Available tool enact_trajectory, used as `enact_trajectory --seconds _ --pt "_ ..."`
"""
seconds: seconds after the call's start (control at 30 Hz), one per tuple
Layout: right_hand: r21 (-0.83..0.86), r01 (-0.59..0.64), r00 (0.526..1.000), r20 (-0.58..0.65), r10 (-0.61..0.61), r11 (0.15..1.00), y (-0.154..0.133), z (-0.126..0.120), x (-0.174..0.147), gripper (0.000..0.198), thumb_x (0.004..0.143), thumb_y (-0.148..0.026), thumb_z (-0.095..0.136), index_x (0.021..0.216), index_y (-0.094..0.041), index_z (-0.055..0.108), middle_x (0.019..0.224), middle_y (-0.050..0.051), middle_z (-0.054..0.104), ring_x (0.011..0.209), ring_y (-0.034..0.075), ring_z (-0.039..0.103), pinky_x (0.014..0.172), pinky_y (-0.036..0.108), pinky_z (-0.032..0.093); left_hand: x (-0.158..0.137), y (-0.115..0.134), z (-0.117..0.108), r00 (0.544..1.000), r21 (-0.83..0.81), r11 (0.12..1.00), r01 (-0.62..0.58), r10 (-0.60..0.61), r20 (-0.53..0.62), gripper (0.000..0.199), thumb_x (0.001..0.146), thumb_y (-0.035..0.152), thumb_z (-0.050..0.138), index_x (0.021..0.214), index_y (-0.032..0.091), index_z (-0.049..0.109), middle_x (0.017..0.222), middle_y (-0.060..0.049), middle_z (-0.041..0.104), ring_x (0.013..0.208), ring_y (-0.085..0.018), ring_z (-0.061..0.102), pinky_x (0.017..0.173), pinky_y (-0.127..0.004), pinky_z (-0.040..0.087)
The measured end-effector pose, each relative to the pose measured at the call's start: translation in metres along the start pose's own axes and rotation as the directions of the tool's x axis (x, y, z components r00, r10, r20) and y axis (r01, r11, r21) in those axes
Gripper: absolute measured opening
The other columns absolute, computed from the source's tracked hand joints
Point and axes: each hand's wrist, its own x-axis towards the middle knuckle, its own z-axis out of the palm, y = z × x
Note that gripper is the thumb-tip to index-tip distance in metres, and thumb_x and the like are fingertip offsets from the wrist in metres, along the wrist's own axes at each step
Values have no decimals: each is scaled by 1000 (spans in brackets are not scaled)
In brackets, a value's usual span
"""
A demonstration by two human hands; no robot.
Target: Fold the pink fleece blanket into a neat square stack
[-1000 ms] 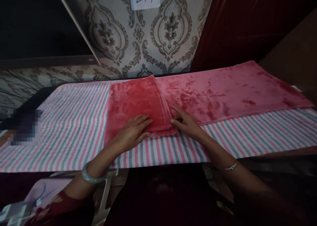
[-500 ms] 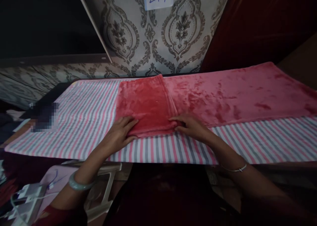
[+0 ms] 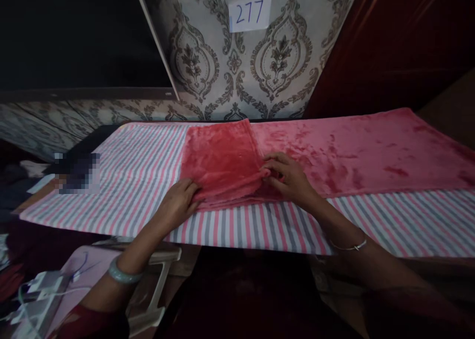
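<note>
A plush red blanket [image 3: 222, 153] is folded in layers at its left part, and its long pinkish stretch [image 3: 356, 151] lies out to the right. My right hand [image 3: 287, 178] pinches the front right corner of the folded part, lifting the upper layers a little so their edge bends. At the front left corner, my left hand [image 3: 176, 203] has its fingers on top and thumb at the edge, holding the cloth there. The blanket lies on a striped cloth [image 3: 144, 175] in white, pink and grey.
A dark screen [image 3: 81, 37] stands at the back left. Patterned wallpaper carries a paper [image 3: 250, 11] marked 277. Dark red furniture [image 3: 389, 47] rises at the back right. Below left are a white plastic stool [image 3: 159, 284] and a power strip [image 3: 44, 294] with cables.
My right hand has gripped the front right corner and raised it slightly; the layers now curve up there. My left hand stays at the left corner, fingers drawn in. The view has tilted up slightly.
</note>
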Motion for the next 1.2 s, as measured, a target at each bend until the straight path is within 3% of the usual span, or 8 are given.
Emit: enact_trajectory --seconds 0.17,0.33,0.6,0.73,0.83,0.93,1.03,1.2 --pt "7 71 997 -6 -71 997 6 5 -5 14 91 -18 57 99 -22 68 103 7 70 98 23 64 89 38 51 0 0 -1 999 14 1000 2 -2 -33 13 96 27 52 92 19 61 91 -8 59 86 -25 60 78 -39 51" --pt "18 63 996 -60 -62 998 7 7 -7 15 90 -17 56 99 -22 66 100 6 70 93 22 65 84 35 52 5 9 -5 999 39 999 -30 31 -28 33 93 48 61 102 16 60 96 -10 59 86 -26 60 75 -41 52" --pt "12 64 995 -80 -63 998 5 7 -1 15 88 -16 55 96 -23 66 97 5 71 91 21 66 81 35 53 8 10 -1 1000 107 994 2 -3 15 10 91 25 60 96 16 63 92 -9 61 87 -25 60 76 -38 50" --pt "-8 86 994 -64 -86 996 8 8 -2 18 88 -15 54 100 -22 66 100 6 70 93 21 66 83 35 54 9 8 -2 1000 225 974 10 -8 -11 9 91 18 56 93 15 64 89 -11 61 85 -27 60 77 -41 50" --pt "-114 150 988 -26 -153 982 13 11 -13 22 91 -12 52 106 -22 65 110 9 69 103 23 64 89 38 54 11 6 -3 999 329 944 10 6 -49 13 91 12 51 93 14 64 90 -13 62 86 -29 59 76 -43 49" --pt "-246 251 968 92 -236 936 18 18 -28 26 94 -9 48 109 -20 65 113 11 67 103 24 63 88 39 54 10 3 -2 997 363 930 -57 71 -27 23 91 5 43 97 14 64 92 -13 62 88 -29 58 75 -42 47" --pt "-306 275 956 191 -224 912 21 21 -40 26 94 -9 48 109 -20 67 108 11 68 97 23 62 82 37 54 6 1 2 989 301 942 -150 141 51 27 92 5 41 100 16 64 93 -10 62 86 -27 57 75 -41 46" --pt "-277 253 955 223 -194 927 16 14 -44 28 93 -8 53 115 -18 66 114 13 67 100 25 60 84 39 53 1 -3 -1 982 163 970 -179 164 97 24 85 8 48 100 17 64 97 -10 62 88 -26 57 77 -41 48"
